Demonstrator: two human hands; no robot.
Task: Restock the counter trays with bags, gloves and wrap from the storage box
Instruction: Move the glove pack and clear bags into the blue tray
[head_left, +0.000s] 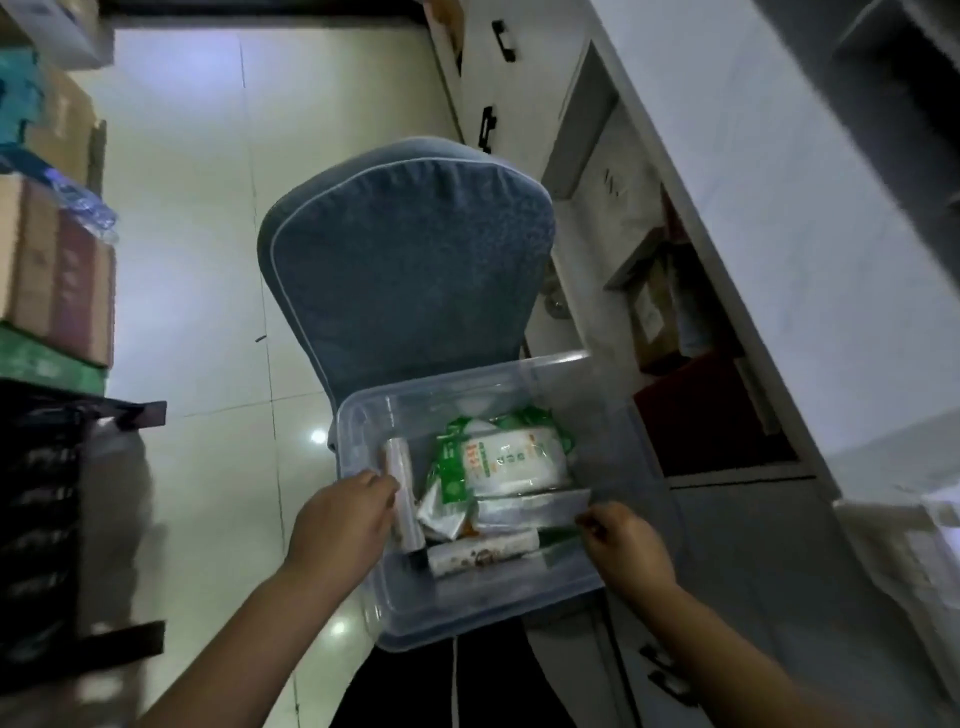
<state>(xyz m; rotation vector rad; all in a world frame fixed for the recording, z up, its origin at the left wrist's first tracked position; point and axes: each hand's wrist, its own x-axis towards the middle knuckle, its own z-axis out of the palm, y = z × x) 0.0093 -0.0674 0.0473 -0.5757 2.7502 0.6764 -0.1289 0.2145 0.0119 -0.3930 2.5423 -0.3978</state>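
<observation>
Left grip (345, 519), right grip (623, 540), box (467, 631) between

The storage box (493, 603) is open on top, so entry from above is free. Between the left hand (343, 519) and the right hand (626, 545), packets (498, 462) cover its bottom. Beyond the hands rises a chair back (405, 260); cabinets (753, 571) stand close at the right hand, open floor (197, 260) beside the left
</observation>
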